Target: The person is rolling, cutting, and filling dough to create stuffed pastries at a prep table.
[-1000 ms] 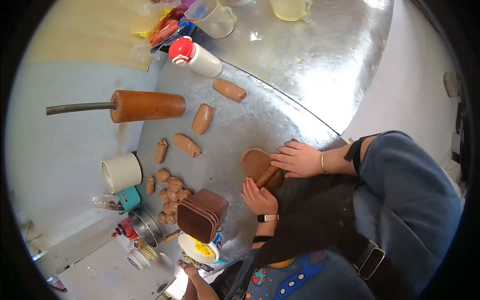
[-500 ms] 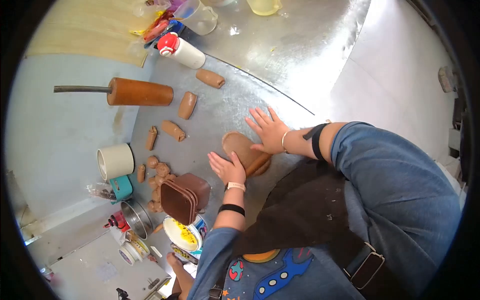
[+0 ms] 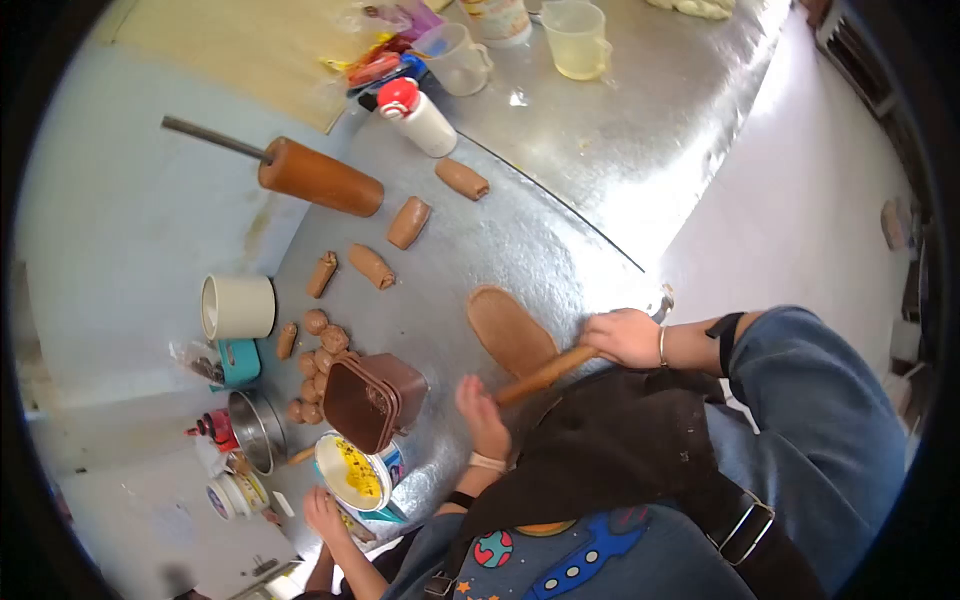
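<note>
A wooden rolling pin (image 3: 545,375) lies across the near end of a flat, oval sheet of brown dough (image 3: 508,328) on the metal table. My right hand (image 3: 622,338) is closed around the pin's right end. At the other end, my left hand (image 3: 484,418) is slightly blurred, its fingers stretched out beside the pin rather than wrapped round it. Rolled brown dough pieces, among them a thick roll (image 3: 408,222), lie farther up the table. Several brown dough balls (image 3: 322,360) cluster left of a brown plastic container (image 3: 395,390).
A large wooden roller with a metal rod (image 3: 320,178) rests by the wall. Near it stand a white bottle with a red lid (image 3: 425,125) and plastic jugs (image 3: 577,45). A tub with yellow contents (image 3: 340,475) sits at lower left, beside another person's hand (image 3: 320,512).
My hands have left the dough sheet and come nearer my body. The right one has taken hold of the rolling pin. The view has shifted, and another person's hand has moved beside the tub.
</note>
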The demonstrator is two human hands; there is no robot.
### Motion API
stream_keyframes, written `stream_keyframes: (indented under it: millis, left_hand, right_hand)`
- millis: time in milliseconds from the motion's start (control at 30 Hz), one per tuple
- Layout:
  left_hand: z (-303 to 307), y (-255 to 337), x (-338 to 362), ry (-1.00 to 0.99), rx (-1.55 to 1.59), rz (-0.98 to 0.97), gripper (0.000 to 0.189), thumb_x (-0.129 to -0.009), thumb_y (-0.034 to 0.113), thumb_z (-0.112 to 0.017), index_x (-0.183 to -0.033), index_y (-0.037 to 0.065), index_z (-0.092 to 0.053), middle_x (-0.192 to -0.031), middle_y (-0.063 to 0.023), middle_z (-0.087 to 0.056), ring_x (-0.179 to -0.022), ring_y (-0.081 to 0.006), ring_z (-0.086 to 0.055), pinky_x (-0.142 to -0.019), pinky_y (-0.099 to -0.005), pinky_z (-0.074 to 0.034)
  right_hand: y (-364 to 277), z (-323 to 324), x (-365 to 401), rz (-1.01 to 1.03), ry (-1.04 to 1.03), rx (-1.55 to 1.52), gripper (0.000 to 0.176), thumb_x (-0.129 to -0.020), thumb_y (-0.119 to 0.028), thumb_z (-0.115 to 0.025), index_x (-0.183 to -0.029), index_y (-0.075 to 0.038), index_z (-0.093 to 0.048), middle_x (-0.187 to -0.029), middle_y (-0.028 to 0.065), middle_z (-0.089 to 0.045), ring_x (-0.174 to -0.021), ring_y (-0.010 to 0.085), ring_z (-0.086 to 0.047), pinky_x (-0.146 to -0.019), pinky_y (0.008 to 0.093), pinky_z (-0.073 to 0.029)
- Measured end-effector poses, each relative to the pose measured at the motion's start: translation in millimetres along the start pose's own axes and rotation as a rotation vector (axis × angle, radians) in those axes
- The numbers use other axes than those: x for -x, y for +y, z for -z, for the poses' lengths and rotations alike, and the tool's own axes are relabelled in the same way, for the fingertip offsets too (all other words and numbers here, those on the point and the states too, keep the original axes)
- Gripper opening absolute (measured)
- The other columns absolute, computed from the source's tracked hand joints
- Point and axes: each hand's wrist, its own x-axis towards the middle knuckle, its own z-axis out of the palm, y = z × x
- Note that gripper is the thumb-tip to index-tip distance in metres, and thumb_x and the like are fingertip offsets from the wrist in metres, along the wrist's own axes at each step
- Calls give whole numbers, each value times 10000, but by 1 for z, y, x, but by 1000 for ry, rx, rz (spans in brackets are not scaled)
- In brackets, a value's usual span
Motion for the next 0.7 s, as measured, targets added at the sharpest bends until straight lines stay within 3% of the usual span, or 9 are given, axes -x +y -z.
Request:
stream_keyframes:
  millis: [67,200,267,300,367,433,533,633,700]
  left_hand:
    - [9,-26,-52,32,-51,201,432,-960,248,-541,-1326,27,-475,-1297,-173,-461,-1131,-305,-473,-969,-380,-412]
    - [-28,-13,-146,33,-664,-70,345,-871,311,-658,-1117,70,-629,-1234,-159,-497,-1084,-307,-505,-954,-405,-414]
    - [-35,9,-156,-71,-730,-4,303,-835,303,-692,-1019,71,-627,-1156,-153,-535,-1058,-317,-518,-942,-428,-416]
    - [-38,20,-164,-124,-760,26,286,-817,298,-709,-971,72,-627,-1117,-149,-554,-1045,-322,-525,-936,-440,-417]
    - [-34,22,-174,-334,-591,70,191,-849,186,-690,-900,69,-547,-881,-44,-570,-863,-197,-556,-783,-361,-463]
    - [-18,42,-166,-569,-133,185,163,-872,134,-666,-914,73,-521,-799,12,-543,-763,-120,-539,-696,-302,-463]
    - [11,97,-138,-660,212,163,123,-905,80,-617,-928,72,-496,-784,32,-511,-711,-54,-491,-634,-224,-428]
    - [36,123,-126,-543,46,163,120,-894,51,-615,-924,72,-500,-797,19,-534,-733,-49,-508,-641,-219,-430]
    - [51,134,-129,-396,-55,126,142,-877,28,-621,-971,55,-518,-801,4,-542,-730,-69,-523,-654,-234,-444]
  right_hand:
    - [-5,12,-2,-192,260,-172,308,-890,-280,-604,-1141,-109,-554,-1047,61,-538,-967,252,-596,-791,405,-504]
    - [12,35,-65,-350,442,-78,321,-850,-226,-636,-1129,-79,-577,-1017,121,-562,-932,317,-579,-784,428,-500]
    - [30,32,-97,-402,450,-9,337,-825,-219,-658,-1116,-64,-591,-1019,140,-563,-936,341,-573,-808,437,-491]
    - [29,28,-107,-387,624,74,335,-793,-195,-675,-1081,-42,-601,-1003,157,-573,-925,363,-565,-841,456,-472]
    - [14,45,-121,-265,670,47,405,-757,-179,-704,-1131,-50,-617,-1105,175,-578,-1035,362,-553,-874,447,-470]
    - [-1,47,-129,140,645,-19,457,-760,-166,-732,-1178,-41,-593,-1050,138,-621,-991,287,-594,-851,380,-477]
    - [-13,37,-143,146,-79,-637,415,-763,-211,-777,-1123,-51,-647,-926,87,-662,-849,174,-612,-767,305,-485]
    - [-49,74,-137,35,-160,-519,255,-838,-192,-741,-1040,-43,-695,-847,62,-700,-783,91,-621,-725,271,-503]
    - [-59,86,-148,89,-12,-544,223,-828,-195,-740,-983,-38,-710,-749,45,-674,-687,105,-600,-659,276,-493]
